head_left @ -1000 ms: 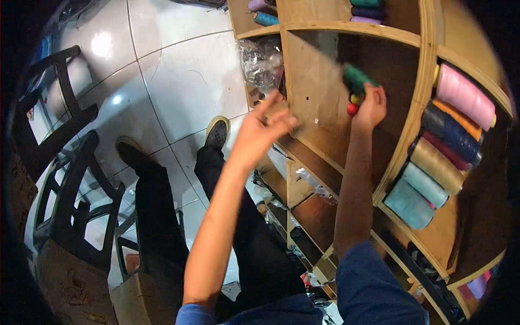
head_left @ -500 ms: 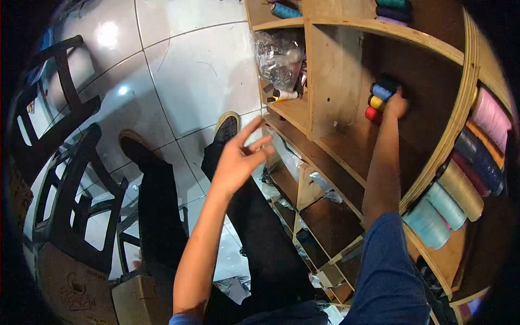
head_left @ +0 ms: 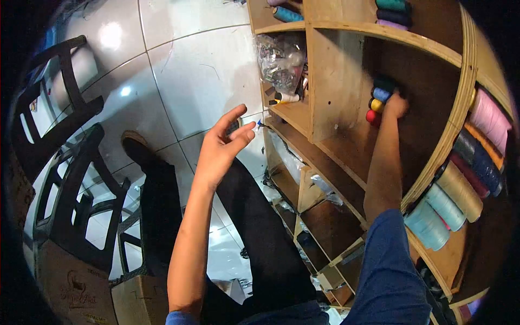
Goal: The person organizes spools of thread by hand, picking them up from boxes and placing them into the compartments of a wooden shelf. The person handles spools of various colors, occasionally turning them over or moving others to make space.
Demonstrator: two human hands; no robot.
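Inside a wooden shelf compartment, my right hand [head_left: 396, 105] is closed at the right ends of a row of thread spools. A dark green spool [head_left: 385, 85] is at the top of the row. Below it come a blue spool [head_left: 381, 95], a yellow spool [head_left: 376, 105] and a red spool [head_left: 372, 116]. The fingertips of this hand are partly hidden. My left hand [head_left: 219, 146] hangs in the air over the floor and my leg, holding nothing, with its fingers apart.
Large thread cones [head_left: 459, 194] line the shelf at right. A plastic bag of small items [head_left: 281, 62] sits in a left compartment above a white spool [head_left: 287, 98]. Dark plastic chairs [head_left: 70, 200] and cardboard boxes [head_left: 73, 287] stand on my left. Lower cubbies [head_left: 330, 227] run below.
My left hand has moved left and slightly down, and its fingers are more bent. My right hand stays at the spools, which look barely shifted.
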